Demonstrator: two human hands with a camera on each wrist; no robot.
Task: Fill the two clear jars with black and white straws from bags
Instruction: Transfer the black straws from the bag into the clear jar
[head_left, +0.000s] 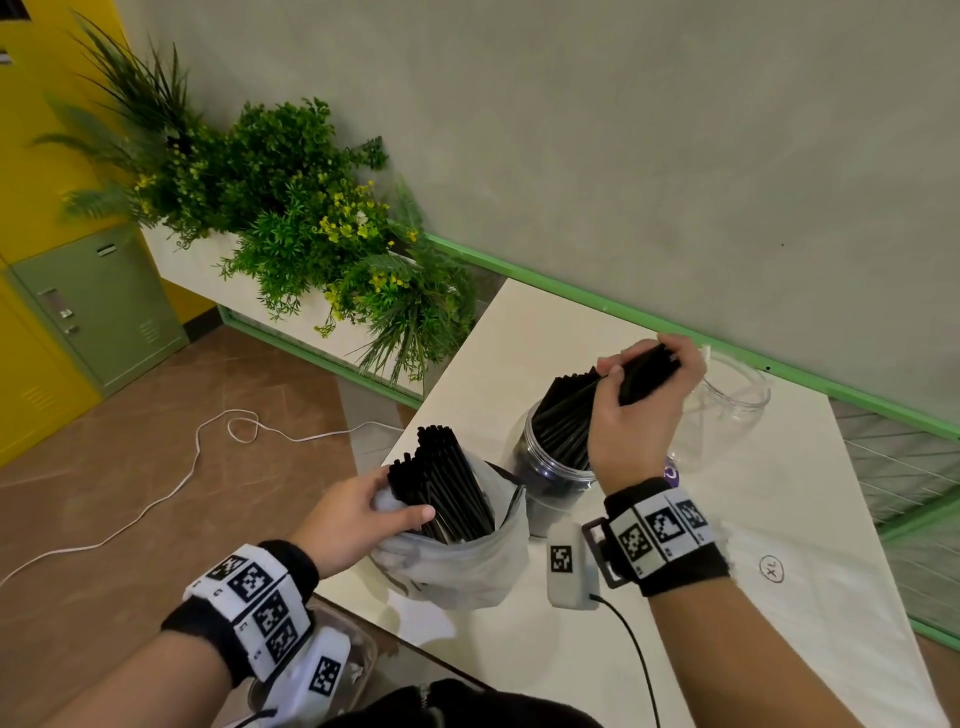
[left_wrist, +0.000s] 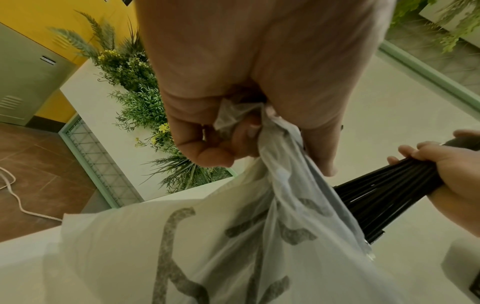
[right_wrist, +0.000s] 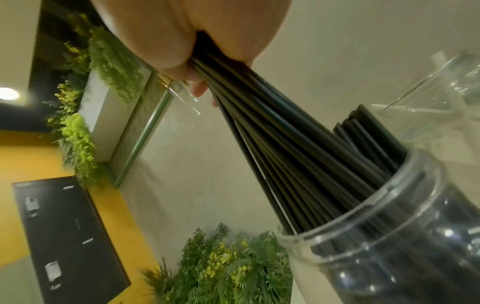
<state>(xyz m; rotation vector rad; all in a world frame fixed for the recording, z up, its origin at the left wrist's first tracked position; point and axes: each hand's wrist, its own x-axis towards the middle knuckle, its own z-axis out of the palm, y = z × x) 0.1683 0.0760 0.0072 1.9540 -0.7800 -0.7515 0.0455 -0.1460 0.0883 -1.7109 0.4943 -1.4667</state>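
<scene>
Left hand (head_left: 358, 514) gripping one bag (head_left: 457, 566), right hand (head_left: 636, 410) clutching black straws (head_left: 644, 376) (two jars (head_left: 550, 467))

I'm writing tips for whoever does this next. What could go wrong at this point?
The right hand grips a fanned bundle of black straws with only the lower ends in the jar; loose ones could slip outside the rim. The left hand only pinches the bag, which could sag and spill its straws.
</scene>
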